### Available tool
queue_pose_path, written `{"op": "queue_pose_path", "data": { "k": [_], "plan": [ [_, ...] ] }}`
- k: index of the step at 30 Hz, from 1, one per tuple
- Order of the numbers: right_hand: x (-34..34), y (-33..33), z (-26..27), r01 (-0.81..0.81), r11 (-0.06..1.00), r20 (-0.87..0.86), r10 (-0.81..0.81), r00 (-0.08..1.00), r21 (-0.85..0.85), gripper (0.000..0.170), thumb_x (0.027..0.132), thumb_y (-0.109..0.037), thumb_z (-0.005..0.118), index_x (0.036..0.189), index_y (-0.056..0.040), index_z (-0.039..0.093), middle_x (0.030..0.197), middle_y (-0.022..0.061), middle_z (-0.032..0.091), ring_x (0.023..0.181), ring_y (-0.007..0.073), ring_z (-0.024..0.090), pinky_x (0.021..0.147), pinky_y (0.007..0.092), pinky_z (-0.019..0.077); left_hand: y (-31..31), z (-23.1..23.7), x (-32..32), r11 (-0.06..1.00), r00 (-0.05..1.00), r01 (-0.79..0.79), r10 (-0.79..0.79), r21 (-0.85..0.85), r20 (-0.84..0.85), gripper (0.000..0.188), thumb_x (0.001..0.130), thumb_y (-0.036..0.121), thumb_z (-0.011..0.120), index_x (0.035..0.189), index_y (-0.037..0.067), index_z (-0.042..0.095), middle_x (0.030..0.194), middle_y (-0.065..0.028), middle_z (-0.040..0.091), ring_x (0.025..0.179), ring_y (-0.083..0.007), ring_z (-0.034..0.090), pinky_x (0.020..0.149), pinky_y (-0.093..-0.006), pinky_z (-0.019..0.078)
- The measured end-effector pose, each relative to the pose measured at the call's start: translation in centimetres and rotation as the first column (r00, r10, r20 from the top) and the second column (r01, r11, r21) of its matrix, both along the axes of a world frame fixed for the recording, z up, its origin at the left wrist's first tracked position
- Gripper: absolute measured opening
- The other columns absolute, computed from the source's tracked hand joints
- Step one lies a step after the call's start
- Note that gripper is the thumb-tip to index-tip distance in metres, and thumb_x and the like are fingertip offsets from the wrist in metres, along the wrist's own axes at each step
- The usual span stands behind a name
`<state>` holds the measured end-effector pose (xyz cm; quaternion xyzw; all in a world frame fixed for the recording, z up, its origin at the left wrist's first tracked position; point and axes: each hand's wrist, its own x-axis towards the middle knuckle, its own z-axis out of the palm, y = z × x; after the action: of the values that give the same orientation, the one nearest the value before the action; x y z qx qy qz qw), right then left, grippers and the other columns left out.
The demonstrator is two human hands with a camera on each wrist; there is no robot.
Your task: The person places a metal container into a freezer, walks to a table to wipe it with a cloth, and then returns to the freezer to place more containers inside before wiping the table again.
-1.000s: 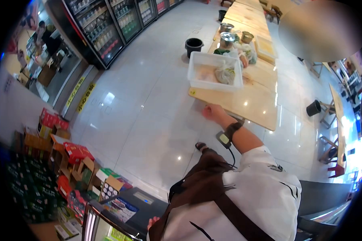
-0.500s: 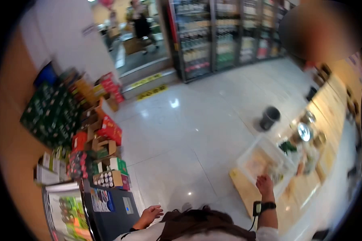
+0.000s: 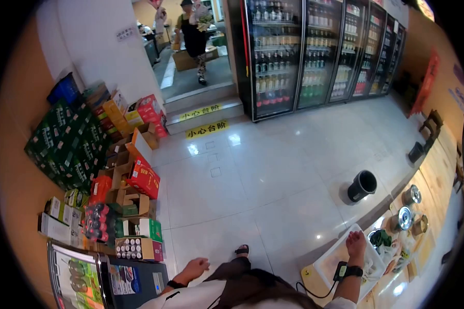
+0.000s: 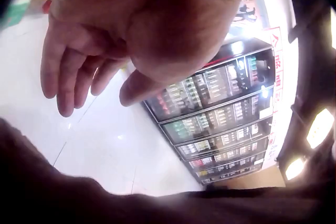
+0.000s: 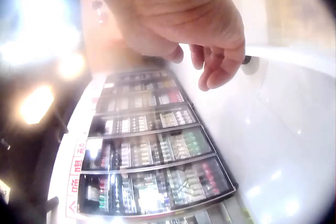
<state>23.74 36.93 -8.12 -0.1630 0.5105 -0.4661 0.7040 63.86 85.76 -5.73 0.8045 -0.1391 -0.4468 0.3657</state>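
At the wooden table's [image 3: 438,170] near end, white plastic tub [image 3: 336,259]; right hand [image 3: 356,247] near it, empty, fingers loosely bent. Left hand [image 3: 195,270] relaxed, empty too, out over the tiled floor [image 3: 221,221]. Black bin [image 3: 357,193] beside the table. Drinks fridges [image 3: 277,67] beyond.

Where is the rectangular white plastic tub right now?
In the head view, the tub sits at lower right, on the pale wooden table, partly hidden by the right hand.

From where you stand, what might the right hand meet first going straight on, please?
First in line is the white tub rim, then the black bin; the right hand may clear both, depth being unclear.
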Motion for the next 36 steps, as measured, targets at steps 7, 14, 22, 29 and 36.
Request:
{"op": "queue_pose_path", "data": {
  "k": [7, 14, 22, 29, 36],
  "plan": [
    [-0.8, -5.2, -1.0, 0.144, 0.985, 0.092, -0.135, 0.987, -0.097, 0.026, 0.086, -0.034, 0.055, 0.08, -0.0091, 0.053, 0.071, 0.0033, 0.055, 0.067, 0.0169, 0.055, 0.058, 0.0292, 0.0474, -11.8, 1.5, 13.6, 0.984, 0.971, 0.108, -0.074, -0.14, 0.229, 0.037, 0.086, 0.021, 0.055, 0.112, -0.004, 0.053, 0.09, -0.0116, 0.063, 0.082, -0.0169, 0.062, 0.07, -0.0279, 0.0476],
    [-6.3, -10.9, -1.1, 0.565, 0.819, -0.069, -0.572, 0.817, -0.098, 0.021, 0.084, -0.022, 0.051, 0.096, -0.0056, 0.047, 0.078, 0.0104, 0.052, 0.072, 0.026, 0.058, 0.068, 0.0382, 0.0536, -25.5, 2.5, 17.4, 0.956, 0.946, 0.294, -0.292, 0.006, 0.139, 0.041, 0.086, 0.02, 0.055, 0.118, -0.004, 0.048, 0.097, -0.0128, 0.061, 0.083, -0.0186, 0.062, 0.068, -0.0287, 0.0478],
    [-14.6, -25.1, -4.4, 0.87, 0.491, -0.105, -0.863, 0.493, 0.05, 0.023, 0.083, -0.016, 0.051, 0.098, 0.0011, 0.046, 0.096, 0.017, 0.052, 0.077, 0.0292, 0.057, 0.066, 0.0383, 0.0525, -36.2, -7.3, 19.8, 0.795, 0.744, 0.545, -0.605, 0.266, 0.283, 0.046, 0.084, 0.02, 0.059, 0.121, -0.004, 0.045, 0.103, -0.0147, 0.061, 0.088, -0.0203, 0.062, 0.074, -0.0283, 0.0496],
    [-29.9, -33.3, -19.8, 0.482, 0.838, -0.85, -0.041, 0.526, 0.257, 0.027, 0.089, -0.024, 0.047, 0.101, -0.0022, 0.055, 0.102, 0.0131, 0.059, 0.08, 0.0251, 0.063, 0.061, 0.0326, 0.0501, -53.2, 0.8, 14.0, 0.815, 0.856, 0.496, -0.516, 0.3, -0.013, 0.044, 0.086, 0.021, 0.059, 0.12, -0.004, 0.045, 0.101, -0.0122, 0.062, 0.087, -0.0176, 0.062, 0.077, -0.0287, 0.0487],
    [-30.7, -35.5, -12.8, 0.942, 0.321, -0.276, -0.901, 0.335, 0.096, 0.015, 0.089, -0.009, 0.046, 0.099, 0.0018, 0.05, 0.093, 0.0145, 0.06, 0.076, 0.0266, 0.065, 0.052, 0.0334, 0.0532, -68.9, 5.1, 6.1, 0.702, 0.815, 0.539, -0.574, 0.466, -0.078, 0.041, 0.087, 0.018, 0.057, 0.121, -0.002, 0.045, 0.099, -0.0118, 0.062, 0.087, -0.0178, 0.062, 0.071, -0.0274, 0.0471]
  ]
}}
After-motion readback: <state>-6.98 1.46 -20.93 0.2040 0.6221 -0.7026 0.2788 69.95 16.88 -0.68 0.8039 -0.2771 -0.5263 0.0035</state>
